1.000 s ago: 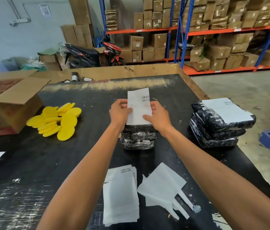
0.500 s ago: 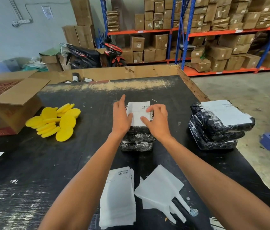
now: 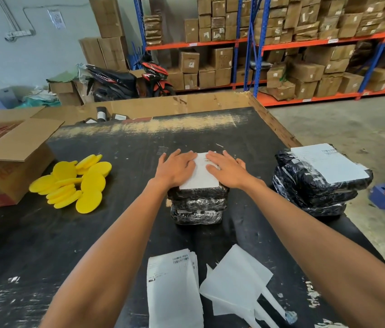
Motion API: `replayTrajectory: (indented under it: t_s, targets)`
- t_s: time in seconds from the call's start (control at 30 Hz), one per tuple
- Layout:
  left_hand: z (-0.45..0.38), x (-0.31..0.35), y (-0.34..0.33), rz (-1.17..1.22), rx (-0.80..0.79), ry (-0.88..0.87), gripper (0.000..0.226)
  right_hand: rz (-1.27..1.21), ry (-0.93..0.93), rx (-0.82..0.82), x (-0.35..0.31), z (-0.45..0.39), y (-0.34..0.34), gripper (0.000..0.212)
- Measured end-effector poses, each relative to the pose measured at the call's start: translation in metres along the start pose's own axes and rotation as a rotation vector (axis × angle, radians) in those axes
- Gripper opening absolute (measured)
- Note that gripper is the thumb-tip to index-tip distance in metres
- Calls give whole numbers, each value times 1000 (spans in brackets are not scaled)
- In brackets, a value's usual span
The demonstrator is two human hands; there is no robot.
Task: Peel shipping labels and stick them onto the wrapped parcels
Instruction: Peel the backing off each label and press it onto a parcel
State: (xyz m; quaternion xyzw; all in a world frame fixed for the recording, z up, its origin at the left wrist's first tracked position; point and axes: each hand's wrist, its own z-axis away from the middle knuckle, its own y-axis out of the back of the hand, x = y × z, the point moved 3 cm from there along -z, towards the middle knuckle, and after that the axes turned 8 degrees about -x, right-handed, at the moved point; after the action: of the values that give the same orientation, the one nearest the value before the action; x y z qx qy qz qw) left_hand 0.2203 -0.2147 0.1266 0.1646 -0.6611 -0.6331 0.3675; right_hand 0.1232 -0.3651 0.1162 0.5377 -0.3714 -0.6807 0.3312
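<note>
Label (image 3: 201,172) flat on top parcel (image 3: 198,192), between pressing hands (image 3: 207,168).

Hands cover both sides of the label (image 3: 199,172); its print is unreadable.

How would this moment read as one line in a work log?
step: pressing label flat | parcel stack | left hand: flat | right hand: flat

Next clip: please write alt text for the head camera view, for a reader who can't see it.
Left hand and right hand press a white label flat onto the top parcel of a small stack on a black table. Nearer lie a pile of labels and peeled backing sheets; a labelled stack sits right.
</note>
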Motion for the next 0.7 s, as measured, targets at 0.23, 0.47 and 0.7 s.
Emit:
replayTrajectory:
  t_s: [0.23, 0.47, 0.7]
  targets:
    - [-19, -8, 3, 63, -79, 70, 49, -12, -156, 24, -1, -15, 10, 57]
    - [-8, -22, -4, 552, -9, 115, 48, -380, -367, 85, 19, -7, -7, 64]
    - [6, -35, -22, 1084, 90, 259, 49, -828, -398, 125, 9, -2, -18, 69]
